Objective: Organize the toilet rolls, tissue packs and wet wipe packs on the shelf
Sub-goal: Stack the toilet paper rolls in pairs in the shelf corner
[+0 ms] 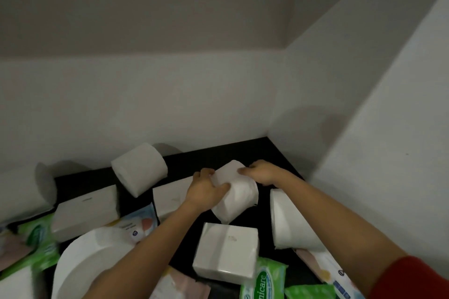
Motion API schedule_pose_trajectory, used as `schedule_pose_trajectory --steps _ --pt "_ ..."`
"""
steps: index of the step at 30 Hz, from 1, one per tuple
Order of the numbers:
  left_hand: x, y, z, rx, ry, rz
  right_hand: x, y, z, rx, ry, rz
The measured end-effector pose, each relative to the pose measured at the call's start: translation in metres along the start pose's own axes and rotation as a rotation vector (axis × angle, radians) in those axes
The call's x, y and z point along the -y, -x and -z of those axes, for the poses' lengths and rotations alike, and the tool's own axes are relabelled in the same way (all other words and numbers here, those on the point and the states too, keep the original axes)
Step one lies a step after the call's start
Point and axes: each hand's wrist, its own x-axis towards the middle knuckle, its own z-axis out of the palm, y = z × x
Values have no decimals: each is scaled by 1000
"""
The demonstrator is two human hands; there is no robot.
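- While the toilet roll (239, 193) is held between both hands near the middle of the dark shelf (243, 153), toward its back right corner, the step in hand is judged to be the placing of this one roll. It is seen tilted, and whether its lower end touches the shelf cannot be told.
- The roll is gripped on its left side by the left hand (205, 189), with the fingers curled over it. Its far upper edge is gripped by the right hand (263, 173), fingers likewise curled.
- Both forearms are stretched forward and converge on the roll; a red sleeve (418, 279) is seen on the right upper arm.
- For the next move, it is judged that the roll must be turned upright and set down on the bare strip by the back wall, clear of the second roll (291, 221) just to its right and the tissue pack (226, 253) just in front.
- Further out, a third roll (139, 168) is seen askew at the back left, and green wet wipe packs (262, 279) are scattered along the front, so most of the sorting is judged undone.
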Motion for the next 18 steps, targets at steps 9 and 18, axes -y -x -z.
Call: schedule_pose_trajectory --steps 9,18 --pt "-8 0 -3 20 77 73 1 0 -3 105 -222 48" --pt "-12 -7 3 -27 399 136 6 3 -2 -17 -419 230"
